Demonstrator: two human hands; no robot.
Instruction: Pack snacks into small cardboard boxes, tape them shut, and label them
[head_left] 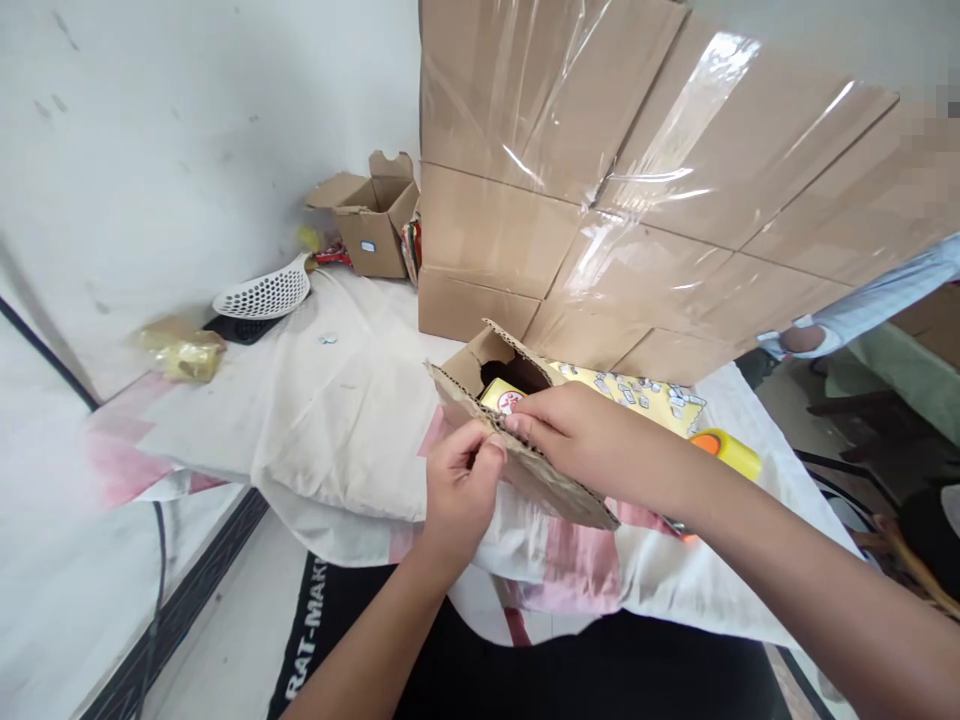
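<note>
Cardboard box [534, 475] was open over the tablecloth [345, 420], a yellow pack [495, 392] inside. I had the left hand [463, 490] clamped, thumb against fingers, on its near flap [562, 496]; whether the right hand [559, 428] gripped that edge, I couldn't tell.

The carton [551, 484] I hold: matt corrugated cardboard, rough fluted edges. Stacked cartons [487, 230]: smooth cardboard under glossy clear film [720, 75]. Tablecloth [337, 430] before me: matt, wrinkled cloth. White perforated scoop [262, 292]: smooth plastic. Yellow tape roll [740, 456]: glossy plastic.
</note>
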